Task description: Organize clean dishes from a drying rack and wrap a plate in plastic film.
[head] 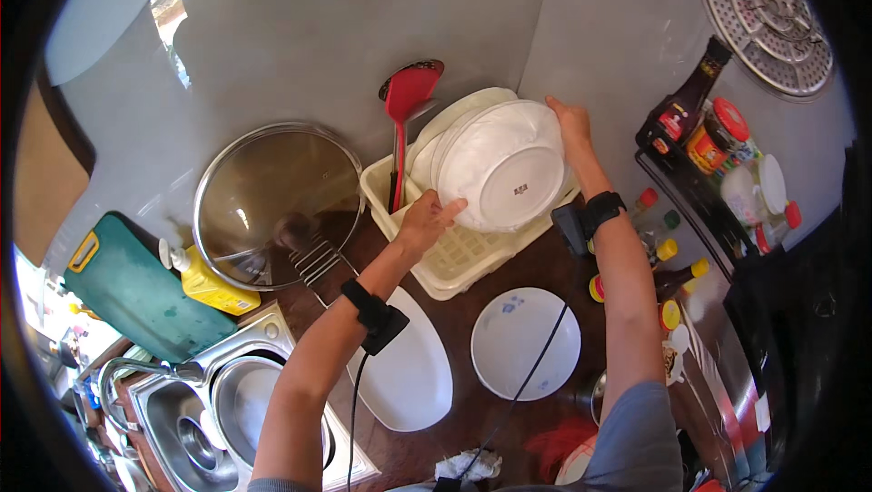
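Observation:
My left hand (430, 219) grips the lower left edge of a white plate (511, 165), its underside turned toward me. My right hand (572, 127) holds the upper right edge of it. The plate is tilted upright at the cream plastic dish rack (449, 277), in front of more white dishes (426, 158) that stand in it. A red spatula (411, 93) and a dark-rimmed utensil stand in the rack's left end. On the dark counter below lie a white oval platter (409, 369) and a round white plate with blue flowers (524, 342).
At the left are a glass pot lid (272, 185), a yellow pump bottle (218, 284), a green cutting board (136, 287) and a steel sink (170, 451). Bottles and jars crowd the right, some on a black shelf (688, 199). A crumpled white cloth (470, 466) lies near me.

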`<state>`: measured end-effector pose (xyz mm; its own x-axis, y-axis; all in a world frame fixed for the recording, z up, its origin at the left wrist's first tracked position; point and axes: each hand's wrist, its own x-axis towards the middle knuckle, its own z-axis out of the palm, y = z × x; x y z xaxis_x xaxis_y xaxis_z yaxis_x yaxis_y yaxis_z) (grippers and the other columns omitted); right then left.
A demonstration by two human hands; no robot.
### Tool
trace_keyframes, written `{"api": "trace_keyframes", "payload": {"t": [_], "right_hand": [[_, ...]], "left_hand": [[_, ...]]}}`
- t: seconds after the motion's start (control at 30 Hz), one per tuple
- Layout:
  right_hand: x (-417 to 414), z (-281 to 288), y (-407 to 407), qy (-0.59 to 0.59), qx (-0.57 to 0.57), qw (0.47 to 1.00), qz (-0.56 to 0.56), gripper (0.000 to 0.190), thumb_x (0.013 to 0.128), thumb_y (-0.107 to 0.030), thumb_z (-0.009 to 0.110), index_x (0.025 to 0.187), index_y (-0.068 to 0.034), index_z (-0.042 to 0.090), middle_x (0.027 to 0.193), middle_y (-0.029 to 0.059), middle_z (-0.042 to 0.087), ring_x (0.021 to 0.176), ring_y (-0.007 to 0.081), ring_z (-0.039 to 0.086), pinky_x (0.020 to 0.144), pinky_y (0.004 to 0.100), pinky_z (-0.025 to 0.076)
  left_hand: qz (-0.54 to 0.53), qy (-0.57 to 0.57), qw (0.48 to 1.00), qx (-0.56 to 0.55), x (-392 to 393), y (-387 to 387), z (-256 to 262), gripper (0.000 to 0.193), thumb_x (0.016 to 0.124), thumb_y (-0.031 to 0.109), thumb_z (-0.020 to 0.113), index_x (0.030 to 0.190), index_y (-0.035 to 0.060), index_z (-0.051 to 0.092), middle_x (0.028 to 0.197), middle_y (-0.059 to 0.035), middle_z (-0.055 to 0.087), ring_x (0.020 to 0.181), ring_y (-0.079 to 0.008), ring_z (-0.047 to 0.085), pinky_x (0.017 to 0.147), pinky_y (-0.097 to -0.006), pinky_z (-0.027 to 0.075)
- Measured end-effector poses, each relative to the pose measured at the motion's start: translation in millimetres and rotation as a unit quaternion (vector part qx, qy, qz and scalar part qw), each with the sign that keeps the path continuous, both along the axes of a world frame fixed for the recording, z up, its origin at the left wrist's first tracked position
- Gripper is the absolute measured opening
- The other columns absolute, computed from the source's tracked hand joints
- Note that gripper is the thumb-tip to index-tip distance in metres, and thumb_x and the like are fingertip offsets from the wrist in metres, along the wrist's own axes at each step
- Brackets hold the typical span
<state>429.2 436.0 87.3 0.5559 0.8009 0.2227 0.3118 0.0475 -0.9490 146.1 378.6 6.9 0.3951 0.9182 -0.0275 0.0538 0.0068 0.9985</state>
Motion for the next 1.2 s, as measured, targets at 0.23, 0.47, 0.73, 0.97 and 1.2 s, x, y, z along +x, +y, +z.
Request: {"api": "trace_keyframes", "payload": {"t": [0.23,0.47,0.73,0.97,1.2], "right_hand": [[20,-60,41,0.063,-0.041,0.997,-0.027,0.039,0.078,-0.036,0.061,0.071,0.003,0.061,0.069,0.0097,0.059,0.057,0.0186,0.053,0.055,0.0326,0.041],[25,-99,62,0.132,-0.040,0.990,-0.022,0.039,0.080,-0.035,0.059,0.073,0.004,0.061,0.070,0.0092,0.059,0.061,0.0183,0.053,0.057,0.0320,0.042],[8,-94,67,0.082,-0.005,0.997,-0.012,0.037,0.081,-0.029,0.057,0.088,0.007,0.063,0.080,0.0073,0.062,0.073,0.0171,0.054,0.070,0.0291,0.042],[25,-114,77,0.039,0.038,0.998,-0.029,0.036,0.078,-0.031,0.054,0.085,0.004,0.063,0.081,0.0145,0.064,0.074,0.0265,0.055,0.074,0.0351,0.041],[17,-101,70,0.046,0.064,0.997,-0.026,0.034,0.074,-0.027,0.054,0.073,0.007,0.057,0.064,0.0107,0.057,0.062,0.0212,0.049,0.064,0.0346,0.040]], "left_hand": [[0.023,0.104,0.993,-0.043,23,32,-38,0.053,0.074,0.048,0.068,0.078,0.0005,0.047,0.072,-0.0096,0.052,0.067,-0.0166,0.049,0.058,-0.0313,0.043],[0.028,0.139,0.989,-0.043,28,61,-60,0.054,0.072,0.048,0.071,0.080,-0.0006,0.048,0.074,-0.0100,0.053,0.068,-0.0183,0.048,0.061,-0.0327,0.043],[0.091,0.173,0.980,-0.039,35,65,-67,0.048,0.075,0.044,0.069,0.080,-0.0015,0.053,0.069,-0.0070,0.053,0.061,-0.0152,0.048,0.056,-0.0286,0.041],[0.069,0.265,0.960,-0.058,42,59,-39,0.057,0.070,0.050,0.070,0.077,-0.0048,0.054,0.074,-0.0162,0.058,0.069,-0.0240,0.055,0.065,-0.0357,0.045],[0.106,0.255,0.961,-0.014,36,55,-40,0.058,0.068,0.050,0.072,0.076,-0.0044,0.053,0.074,-0.0179,0.058,0.069,-0.0267,0.056,0.065,-0.0366,0.045]]}}
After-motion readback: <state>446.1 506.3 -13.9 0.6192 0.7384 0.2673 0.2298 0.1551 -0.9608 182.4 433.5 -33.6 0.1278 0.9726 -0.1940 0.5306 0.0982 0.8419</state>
